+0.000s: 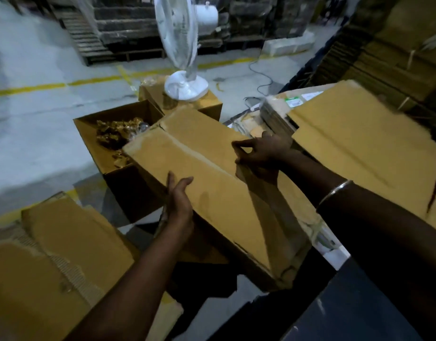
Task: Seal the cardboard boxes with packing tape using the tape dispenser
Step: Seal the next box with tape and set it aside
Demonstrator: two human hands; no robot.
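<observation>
Cardboard box point(212, 183) is being carried at a tilt between both hands, clear of any table, with its closed top flaps and their centre seam facing up. The left hand point(178, 203) is gripping the near-left edge, thumb curled over the top face and fingers wrapping under it; the right hand point(261, 150) is pinching the far-right edge, fingers curled onto the flap. Beyond the left grip an open box point(113, 141) of loose brown items is sitting; beyond that a white fan point(185, 57) is standing on another carton point(207, 104). Outward of the right grip a flattened carton point(359, 143) is lying; below the left forearm a torn carton point(64, 242) is lying. No tape dispenser is showing anywhere, so sealing looks not yet begun. Judging from here, the main risk is the tilt: with the flaps apparently untaped, the seam could be gaping open, or the right pinch could be slipping off its thin edge and dropping that corner. Swinging the far end outward could be knocking the open box or the fan's base. The near corner is looking crushed, so taping over it may be leaving wrinkles.
</observation>
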